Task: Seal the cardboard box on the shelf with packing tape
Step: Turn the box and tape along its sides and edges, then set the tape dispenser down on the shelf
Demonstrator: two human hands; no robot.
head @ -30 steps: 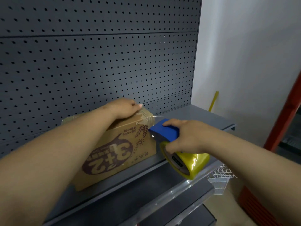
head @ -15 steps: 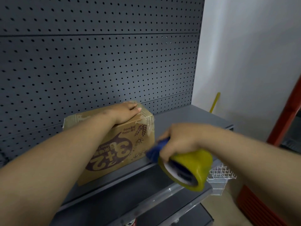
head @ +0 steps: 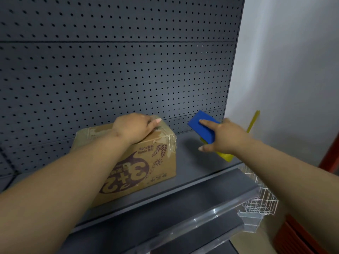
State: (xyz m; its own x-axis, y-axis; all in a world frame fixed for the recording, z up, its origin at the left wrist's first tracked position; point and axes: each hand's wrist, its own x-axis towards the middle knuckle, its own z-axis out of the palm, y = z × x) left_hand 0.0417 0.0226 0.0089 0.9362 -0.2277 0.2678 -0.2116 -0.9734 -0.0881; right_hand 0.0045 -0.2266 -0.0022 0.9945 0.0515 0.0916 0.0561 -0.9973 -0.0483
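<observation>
A brown cardboard box [head: 146,167] with purple print stands on the grey shelf [head: 198,162], its top and right corner covered in clear tape. My left hand [head: 133,127] presses flat on the box's top right corner. To the right of the box, my right hand [head: 222,137] grips a tape dispenser [head: 202,127] with a blue plate and a yellow tape roll, held over the shelf and apart from the box. The roll is mostly hidden behind my hand.
A dark pegboard wall [head: 119,70] backs the shelf. A white wall stands to the right, with a yellow stick [head: 254,121] leaning on it. A white wire basket [head: 260,198] hangs at the shelf's right end. Clear plastic strips edge the lower shelves.
My right hand has carried the tape dispenser from below the box's right front corner up and to the right, over the shelf. My left hand has stayed on the box top.
</observation>
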